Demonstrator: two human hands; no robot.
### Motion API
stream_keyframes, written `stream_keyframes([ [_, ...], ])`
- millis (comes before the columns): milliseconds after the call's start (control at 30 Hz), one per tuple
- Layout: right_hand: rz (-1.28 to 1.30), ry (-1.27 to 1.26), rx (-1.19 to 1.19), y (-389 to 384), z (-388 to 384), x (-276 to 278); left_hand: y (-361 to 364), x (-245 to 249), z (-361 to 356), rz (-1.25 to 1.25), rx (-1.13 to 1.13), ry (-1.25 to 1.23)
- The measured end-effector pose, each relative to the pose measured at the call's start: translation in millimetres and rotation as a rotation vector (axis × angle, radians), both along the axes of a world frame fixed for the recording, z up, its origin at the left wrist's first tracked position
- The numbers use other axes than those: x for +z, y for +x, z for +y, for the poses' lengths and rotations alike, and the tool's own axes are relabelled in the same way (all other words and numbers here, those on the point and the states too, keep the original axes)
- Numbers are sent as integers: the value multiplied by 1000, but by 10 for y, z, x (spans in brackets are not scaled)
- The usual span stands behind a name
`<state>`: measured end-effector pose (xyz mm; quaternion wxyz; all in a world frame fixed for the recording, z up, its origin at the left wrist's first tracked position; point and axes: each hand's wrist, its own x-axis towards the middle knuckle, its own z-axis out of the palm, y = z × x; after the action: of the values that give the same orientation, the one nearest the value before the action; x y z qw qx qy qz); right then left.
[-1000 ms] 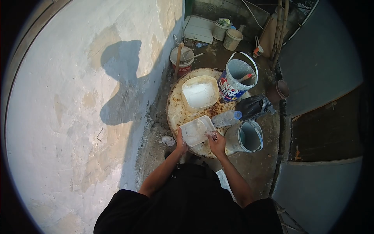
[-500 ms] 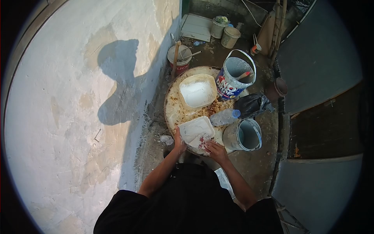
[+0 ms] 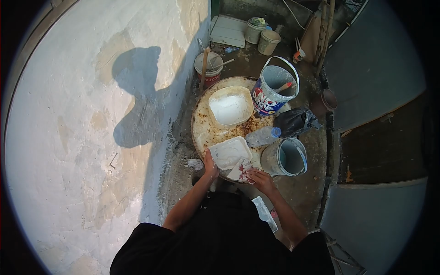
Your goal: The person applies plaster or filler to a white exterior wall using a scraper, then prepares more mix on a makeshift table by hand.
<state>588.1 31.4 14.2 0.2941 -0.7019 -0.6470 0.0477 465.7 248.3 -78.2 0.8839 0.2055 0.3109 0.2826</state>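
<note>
My left hand [image 3: 210, 165] grips the left side of a white rectangular tray [image 3: 226, 141] that holds pale, smeared paste. Between the fingers of my right hand [image 3: 262, 180] is a flat scraper [image 3: 239, 171], whitish with red patches, at the tray's lower right corner. Both hands are closed over the near edge of a round, rust-stained tabletop [image 3: 204, 122]. Just behind the tray stands a cream tub [image 3: 213, 114] with white powder in it. A clear plastic bottle [image 3: 259, 137] with a blue cap lies to the tray's right.
A grey bucket [image 3: 270, 158] and a labelled paint bucket [image 3: 268, 98] stand on the right, with a black plastic bag [image 3: 293, 123] between them. A patched wall [image 3: 82, 151] rises on the left. Further buckets [image 3: 268, 42] are at the back.
My right hand has drawn the scraper slightly right and down, from over the tray to its corner, and the blade shows more. My left hand stays on the tray.
</note>
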Motion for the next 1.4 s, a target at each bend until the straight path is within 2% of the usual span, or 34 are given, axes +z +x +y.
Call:
stream_keyframes([
  [233, -27, -31, 24, 96, -120, 111, -13, -15, -11, -4, -16, 36],
  [400, -32, -28, 9, 94, -148, 219, -8, 124, -24, -13, 5, -25],
  [600, -76, 120, -145, 145, 20, 85, -43, 94, -22, -4, -41, -34],
  [833, -408, -11, -107, -316, 416, 68, -12, -7, -1, -17, -24, -12],
  [1233, -459, -187, 10, -240, 15, -53, 15, 1, -16, 11, 16, -23],
  [1400, -472, -155, 14, -195, -39, 12, 8, -5, -20, 21, -2, -11],
])
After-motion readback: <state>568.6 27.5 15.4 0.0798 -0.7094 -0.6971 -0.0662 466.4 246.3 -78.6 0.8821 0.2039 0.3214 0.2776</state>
